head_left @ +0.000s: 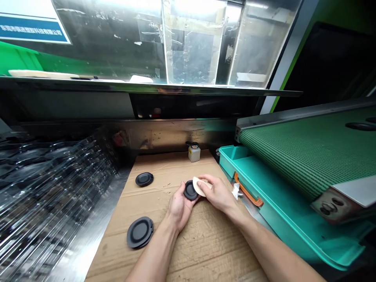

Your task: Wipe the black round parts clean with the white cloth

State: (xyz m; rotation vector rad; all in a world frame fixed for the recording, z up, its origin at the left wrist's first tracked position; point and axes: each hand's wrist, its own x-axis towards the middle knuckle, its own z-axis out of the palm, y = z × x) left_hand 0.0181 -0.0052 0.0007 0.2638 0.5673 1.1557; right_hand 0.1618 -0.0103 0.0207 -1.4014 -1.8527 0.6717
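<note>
A green mesh conveyor belt [305, 152] slants above a teal plastic tray [235, 160] holding an orange strip [248, 192] and a white scrap [236, 191]. Stacked clear plastic trays [53, 188] lie left of a cardboard sheet [188, 250], which carries a small white bottle [194, 153] and two loose rubber discs [144, 179]. Above the sheet, the left hand [179, 207] grips a black disc [190, 190], while the right hand [216, 192] presses a cream pad [199, 186] against it.
</note>
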